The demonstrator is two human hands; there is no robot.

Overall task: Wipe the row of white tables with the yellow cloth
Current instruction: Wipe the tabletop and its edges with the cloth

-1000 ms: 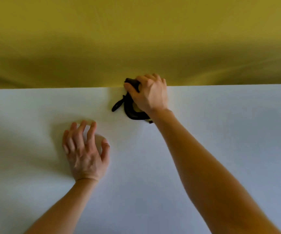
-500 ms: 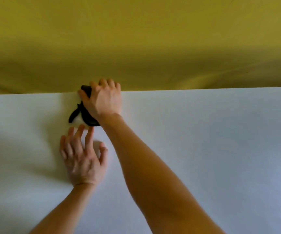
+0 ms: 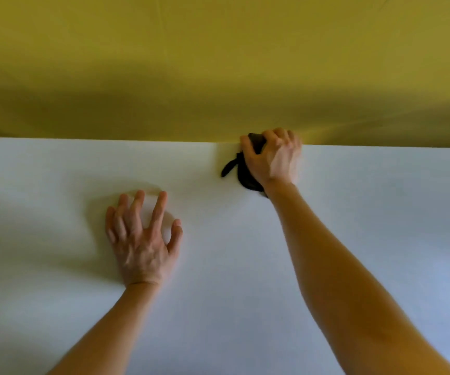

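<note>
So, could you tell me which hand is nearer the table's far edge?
Right. The right hand grips a dark cloth right at the far edge; the left hand rests spread on the table, nearer the person.

1. A plain indoor setup; what kind of room it is cannot be told.
2. A smooth white counter (image 3: 353, 226) fills the foreground.
3. Creased yellow fabric (image 3: 218, 63) hangs as a backdrop behind its far edge.

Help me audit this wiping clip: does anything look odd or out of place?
One thing: the cloth gripped by the right hand at the far edge of the table looks black, not yellow. Nothing spilled or damaged.
</note>
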